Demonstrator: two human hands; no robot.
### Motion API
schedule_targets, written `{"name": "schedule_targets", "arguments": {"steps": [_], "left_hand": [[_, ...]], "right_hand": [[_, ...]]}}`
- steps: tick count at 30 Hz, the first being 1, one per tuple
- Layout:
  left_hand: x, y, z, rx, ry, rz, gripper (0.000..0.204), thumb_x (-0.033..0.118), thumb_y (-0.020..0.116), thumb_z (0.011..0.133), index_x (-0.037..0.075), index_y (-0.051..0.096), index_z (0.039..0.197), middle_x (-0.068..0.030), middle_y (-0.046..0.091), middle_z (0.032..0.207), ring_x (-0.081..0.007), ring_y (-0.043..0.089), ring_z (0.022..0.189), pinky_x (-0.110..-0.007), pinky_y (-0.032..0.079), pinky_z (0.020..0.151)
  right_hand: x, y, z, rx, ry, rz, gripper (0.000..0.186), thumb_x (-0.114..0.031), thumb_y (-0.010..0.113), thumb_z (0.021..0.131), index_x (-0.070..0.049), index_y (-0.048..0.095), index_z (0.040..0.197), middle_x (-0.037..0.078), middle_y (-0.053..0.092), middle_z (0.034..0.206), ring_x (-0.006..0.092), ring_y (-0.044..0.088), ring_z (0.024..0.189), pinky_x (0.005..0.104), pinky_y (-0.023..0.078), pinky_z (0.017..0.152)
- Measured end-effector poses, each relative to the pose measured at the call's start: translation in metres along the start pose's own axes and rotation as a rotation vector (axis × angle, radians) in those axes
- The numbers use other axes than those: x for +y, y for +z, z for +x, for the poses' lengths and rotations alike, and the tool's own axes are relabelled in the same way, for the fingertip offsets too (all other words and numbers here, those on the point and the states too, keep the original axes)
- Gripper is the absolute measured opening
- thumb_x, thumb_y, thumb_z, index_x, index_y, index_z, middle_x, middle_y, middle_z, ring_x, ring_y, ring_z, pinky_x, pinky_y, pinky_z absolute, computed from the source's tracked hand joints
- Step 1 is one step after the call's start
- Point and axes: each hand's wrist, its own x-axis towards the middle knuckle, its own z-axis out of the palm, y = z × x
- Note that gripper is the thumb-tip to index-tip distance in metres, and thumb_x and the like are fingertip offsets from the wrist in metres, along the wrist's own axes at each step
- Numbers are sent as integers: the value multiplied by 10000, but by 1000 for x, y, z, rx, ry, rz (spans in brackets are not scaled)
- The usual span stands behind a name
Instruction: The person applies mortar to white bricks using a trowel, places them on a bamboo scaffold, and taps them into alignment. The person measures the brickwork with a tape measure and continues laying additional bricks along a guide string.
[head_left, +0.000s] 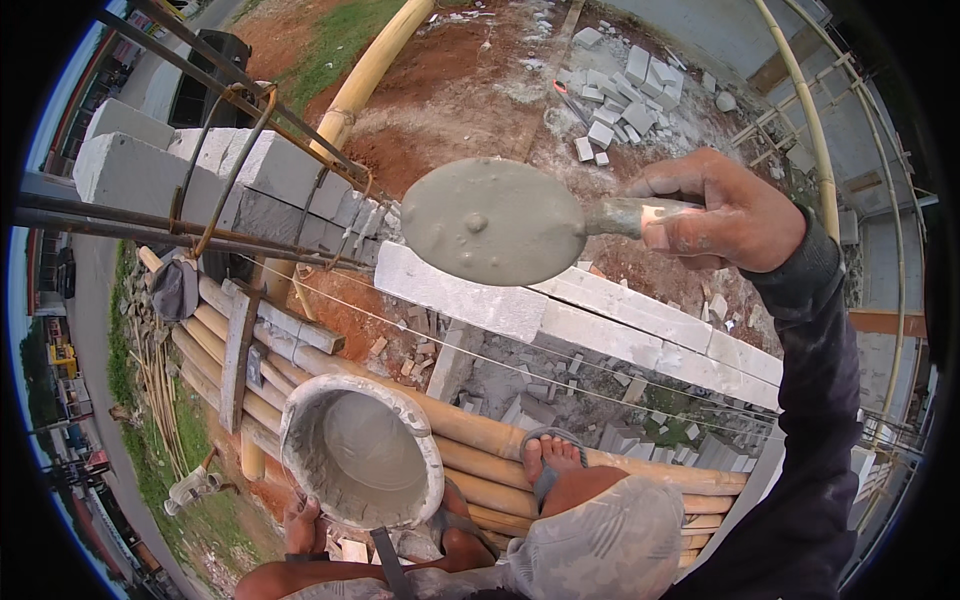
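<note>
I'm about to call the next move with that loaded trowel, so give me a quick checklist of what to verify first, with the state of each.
1. Grip: right hand wraps the trowel handle, thumb on top. Ok.
2. Load: wet grey mortar covers the blade and sits level, no drip visible. Ok.
3. Position: blade hovers above the top course of light grey blocks, not touching it. Ok.
4. Guide string along the wall looks taut and unbroken. Ok.
5. Mortar bucket on the bamboo platform holds mortar; the left hand is at its lower rim, grip unclear. Cannot tell.
6. Footing: sandalled foot rests on round bamboo poles; stability unclear. Cannot tell.
</note>
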Motion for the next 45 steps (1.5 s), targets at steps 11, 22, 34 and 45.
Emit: {"name": "schedule_targets", "arguments": {"steps": [11, 22, 34, 45], "left_hand": [[21, -4, -8, 85, 64, 1034, 463, 253, 540, 908, 30, 522, 1314, -222, 520, 1339, -388, 487, 1224, -464, 391, 1045], [45, 9, -12, -6, -259, 1266, 495, 191, 470, 908, 36, 456, 1378, -244, 415, 1434, -404, 383, 1328, -461, 326, 1102], [48, 4, -7, 10, -344, 1052, 570, 301, 421, 971, -14, 337, 1439, -256, 330, 1485, -382, 303, 1385, -429, 275, 1146], [37, 20, -4, -95, 1, -71, 663, 160, 715, 808, -35, 402, 1360, -171, 526, 1321, -313, 522, 1211, -457, 414, 1041]], "right_hand": [[178, 111, 206, 103, -26, -516, 372, -166, 579, 829, 55, 578, 1127, 268, 642, 870, 399, 647, 866, 468, 526, 765], [264, 141, 170, 204, -82, -562, 294, -54, 563, 812, -21, 538, 1103, 213, 582, 1026, 403, 638, 880, 474, 521, 762], [339, 147, 62, 199, 29, -522, 426, -95, 571, 832, -22, 411, 1220, 196, 529, 1070, 405, 613, 892, 491, 510, 748], [323, 154, 73, 247, 107, -434, 440, -196, 540, 901, -33, 411, 1289, 230, 546, 1092, 427, 617, 898, 515, 499, 793]]}}
